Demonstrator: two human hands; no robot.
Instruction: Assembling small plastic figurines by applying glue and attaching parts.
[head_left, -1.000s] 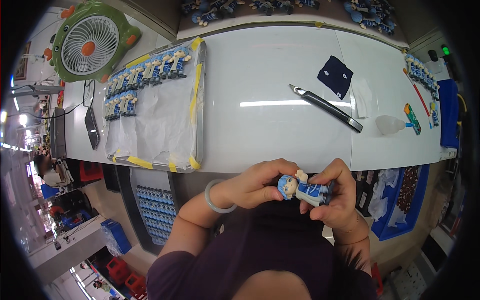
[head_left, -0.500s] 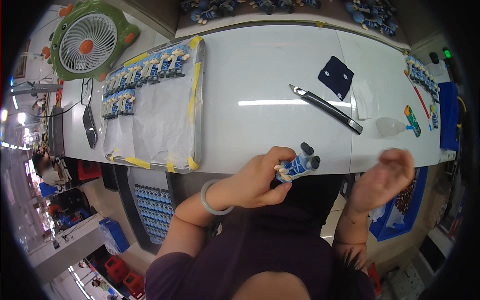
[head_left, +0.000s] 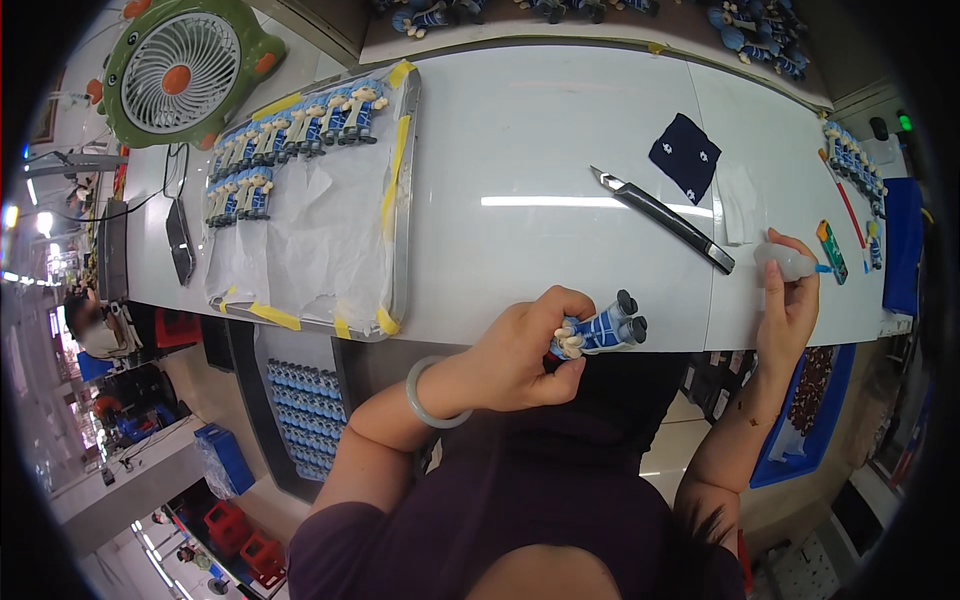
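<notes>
My left hand [head_left: 530,355] is closed around a small blue-and-white figurine [head_left: 600,330], whose dark feet point up and to the right. Its head end lies between my thumb and fingers, partly covered. Over at the right of the table, my right hand [head_left: 790,305] has its thumb and fingers around a translucent white squeeze bottle [head_left: 783,262] with a blue tip. The bottle lies on its side, its tip toward the right. Between the hands, farther up the table, are a black-handled utility knife [head_left: 668,222] and a dark blue cloth piece [head_left: 685,158].
At left, a tray [head_left: 402,200] with yellow tape holds rows of similar figurines [head_left: 290,130]; a green fan [head_left: 180,80] stands behind it. Right of the bottle lie a small green-and-orange item [head_left: 831,250] and a red stick [head_left: 846,205]. More figurines stand at the far right edge.
My right hand has moved up from the table's front edge and taken hold of the squeeze bottle. My left hand keeps the figurine in nearly the same place.
</notes>
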